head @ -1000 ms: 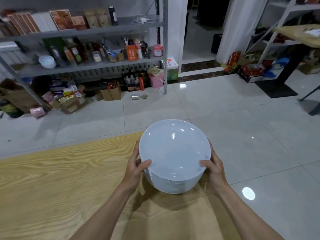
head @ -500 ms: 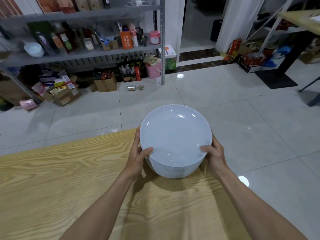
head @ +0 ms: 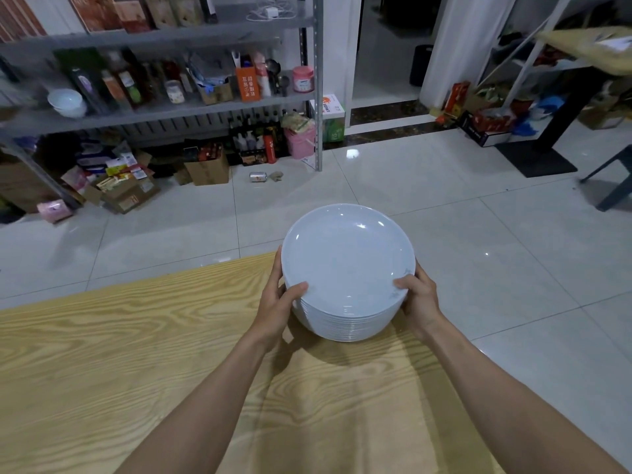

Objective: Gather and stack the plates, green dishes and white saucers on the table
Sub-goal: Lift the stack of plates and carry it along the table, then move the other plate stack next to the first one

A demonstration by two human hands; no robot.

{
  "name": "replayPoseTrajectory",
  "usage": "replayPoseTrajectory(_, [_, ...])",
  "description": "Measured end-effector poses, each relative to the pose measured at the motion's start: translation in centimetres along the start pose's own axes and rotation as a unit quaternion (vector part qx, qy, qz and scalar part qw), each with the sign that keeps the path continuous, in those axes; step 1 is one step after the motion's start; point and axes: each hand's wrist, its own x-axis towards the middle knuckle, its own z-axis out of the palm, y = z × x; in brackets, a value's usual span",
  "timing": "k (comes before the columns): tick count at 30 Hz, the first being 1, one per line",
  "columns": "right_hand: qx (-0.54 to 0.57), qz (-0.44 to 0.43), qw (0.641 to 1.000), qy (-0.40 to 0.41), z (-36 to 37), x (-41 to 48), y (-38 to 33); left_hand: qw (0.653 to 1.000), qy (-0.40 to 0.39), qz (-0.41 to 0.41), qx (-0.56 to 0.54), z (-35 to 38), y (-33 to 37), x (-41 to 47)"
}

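A tall stack of several white plates (head: 347, 268) is held above the far right corner of the wooden table (head: 119, 354). My left hand (head: 277, 302) grips the stack's left side, thumb on the top plate's rim. My right hand (head: 419, 299) grips the right side the same way, thumb on the rim. The stack casts a shadow on the wood just below it. No green dishes or saucers show in this view.
Beyond the table edge lies a glossy tiled floor (head: 478, 234). A grey metal shelf (head: 171, 107) with bottles, boxes and a white bowl stands at the back left. Cardboard boxes (head: 205, 169) sit on the floor beneath it. A dark table base (head: 537, 159) is at the right.
The stack of plates has moved a little farther toward the table's far corner, still held by both hands. The camera view has shifted slightly.
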Motion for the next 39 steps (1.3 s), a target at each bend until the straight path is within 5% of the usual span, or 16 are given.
replayPoseTrajectory(12, [-0.075,0.032,0.996,0.047,2.8,-6.0,-1.1,0.991,0.07,-0.095,0.057,0.1,1.8,-3.9])
replayPoseTrajectory(18, [-0.142,0.053,0.982,0.109,3.9,-11.9,-0.2,0.965,0.019,-0.077,0.249,-0.6,3.0,-9.9])
replayPoseTrajectory(22, [-0.284,0.037,0.954,0.085,5.7,-15.9,-0.1,0.893,-0.001,-0.028,0.449,-2.7,4.9,-13.6])
replayPoseTrajectory(25, [-0.433,0.014,0.901,-0.017,8.4,-19.0,-1.2,0.82,-0.001,-0.006,0.573,-4.8,6.9,-16.7])
replayPoseTrajectory(28, [-0.575,-0.061,0.811,-0.087,11.7,-22.4,-2.7,0.771,0.003,-0.01,0.637,-7.0,8.8,-20.1])
replayPoseTrajectory(33, [-0.695,-0.14,0.693,-0.13,17.6,-30.1,-3.6,0.756,0.028,-0.006,0.654,-11.6,11.2,-28.0])
replayPoseTrajectory(39, [-0.716,-0.167,0.661,-0.149,22.9,-38.8,-2.1,0.752,0.054,-0.003,0.657,-16.8,12.5,-36.8])
